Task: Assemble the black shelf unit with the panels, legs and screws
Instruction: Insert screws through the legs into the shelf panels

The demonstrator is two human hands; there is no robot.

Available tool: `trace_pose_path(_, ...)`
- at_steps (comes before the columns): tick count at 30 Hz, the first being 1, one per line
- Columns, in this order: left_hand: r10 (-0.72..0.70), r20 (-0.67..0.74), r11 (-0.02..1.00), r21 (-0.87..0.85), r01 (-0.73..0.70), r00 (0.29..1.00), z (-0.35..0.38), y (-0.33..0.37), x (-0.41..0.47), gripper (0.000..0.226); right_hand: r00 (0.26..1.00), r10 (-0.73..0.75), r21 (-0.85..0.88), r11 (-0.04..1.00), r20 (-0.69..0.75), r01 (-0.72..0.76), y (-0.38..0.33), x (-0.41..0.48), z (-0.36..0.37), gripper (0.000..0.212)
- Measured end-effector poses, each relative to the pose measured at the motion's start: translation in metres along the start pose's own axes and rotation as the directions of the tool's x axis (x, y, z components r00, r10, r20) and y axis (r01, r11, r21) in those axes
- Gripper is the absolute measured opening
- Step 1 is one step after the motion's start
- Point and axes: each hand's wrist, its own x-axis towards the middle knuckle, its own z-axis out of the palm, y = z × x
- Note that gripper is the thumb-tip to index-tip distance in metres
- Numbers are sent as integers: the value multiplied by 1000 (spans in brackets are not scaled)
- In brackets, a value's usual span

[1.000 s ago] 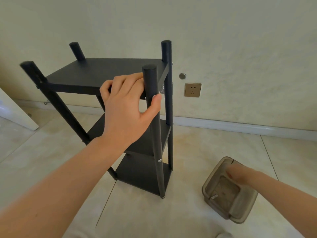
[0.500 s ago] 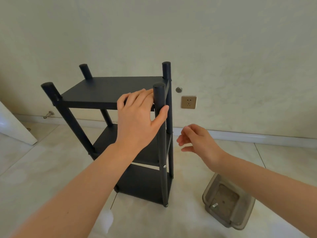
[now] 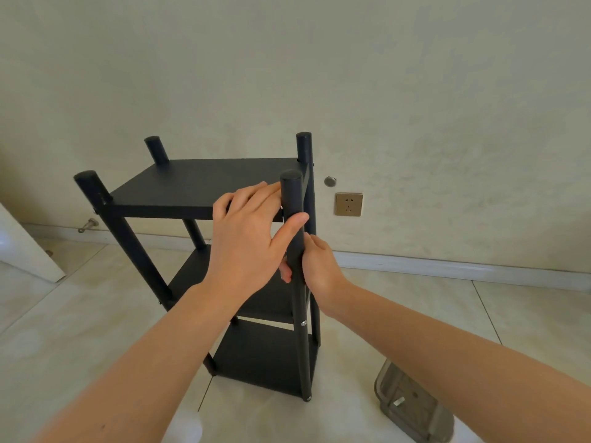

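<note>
- Now the right hand [image 3: 320, 266] has left the tray [image 3: 383, 377], crossed the open air and wrapped its fingers round the front right leg [image 3: 291, 196], just below the left thumb.
- Meanwhile the left hand [image 3: 244, 247] stays put: fingers straight and close together, flat on the top panel [image 3: 195, 183], thumb pressed across the same leg.
- Upright on the pale tiled floor [image 3: 73, 318], the black shelf unit [image 3: 262, 356] stands close to the cream wall [image 3: 431, 91], its four leg tops above the top panel.
- Behind it, a wall socket [image 3: 348, 204] sits just right of the unit, over a white skirting board [image 3: 463, 268].
- At the left edge a white door [image 3: 22, 251] leans into view.
- Low right, the tray holds one screw [image 3: 398, 401]; the right forearm partly covers it.
- Bare floor lies on both sides of the unit and in front of it.
</note>
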Motion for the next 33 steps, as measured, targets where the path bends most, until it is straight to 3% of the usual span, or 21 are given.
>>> trace_pose_path(7, -132, -22, 987, -91, 130, 991, -13, -3, 25, 41, 990, -131, 42, 990, -54, 133, -30, 14, 1, 31)
trace_pose_path(13, -290, -71, 941, -201, 271, 955, -28, -2, 38, 17, 973, -218, -21, 976, -77, 217, -54, 18, 2, 29)
trace_pose_path(21, -315, -85, 874, -414, 254, 945, -45, -13, 32, 23, 960, -274, -96, 959, -61, 267, -65, 12, 8, 25)
trace_pose_path(25, -320, -51, 818, -518, 248, 946, -56, -16, 26, 19, 922, -387, -261, 893, -26, 367, -65, 5, 14, 28)
trace_pose_path(33, -398, -38, 764, -567, 308, 917, -68, -20, 13, 16, 924, -383, -238, 897, 1, 372, -69, 2, 22, 26)
